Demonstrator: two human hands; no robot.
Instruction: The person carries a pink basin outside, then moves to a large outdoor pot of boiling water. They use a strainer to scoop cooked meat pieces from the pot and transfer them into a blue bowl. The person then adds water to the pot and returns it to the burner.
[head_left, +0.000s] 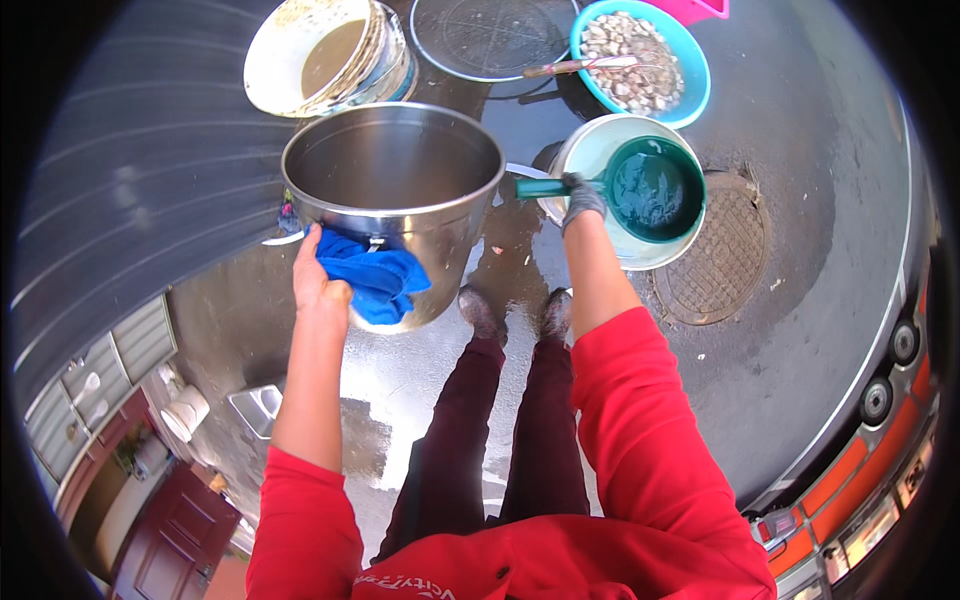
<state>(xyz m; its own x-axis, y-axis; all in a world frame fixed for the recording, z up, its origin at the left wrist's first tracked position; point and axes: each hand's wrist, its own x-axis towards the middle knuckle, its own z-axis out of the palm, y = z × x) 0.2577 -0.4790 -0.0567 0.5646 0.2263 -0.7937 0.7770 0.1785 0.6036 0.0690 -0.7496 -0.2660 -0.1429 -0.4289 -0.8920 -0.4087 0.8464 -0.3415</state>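
Note:
My left hand (321, 281), bare, grips a bunched blue cloth (379, 277) against the near outer wall of a large stainless steel pot (450, 262). The pot's wide mouth faces up, and part of its inner wall shows. My right hand (583, 199), in a dark grey glove, is closed around the handle of a green plastic dipper (649, 187). The dipper is over a white bucket (626, 259), and its bowl has a wet, shiny inside. How much liquid it holds is unclear.
Behind the pot, a dirty white bucket (274, 56) leans with murky liquid inside. A round mesh strainer (480, 34) lies beside it. A knife (570, 66) rests across a turquoise basin (701, 82) of pale chunks (622, 45). A manhole cover (724, 247) is set in wet ground.

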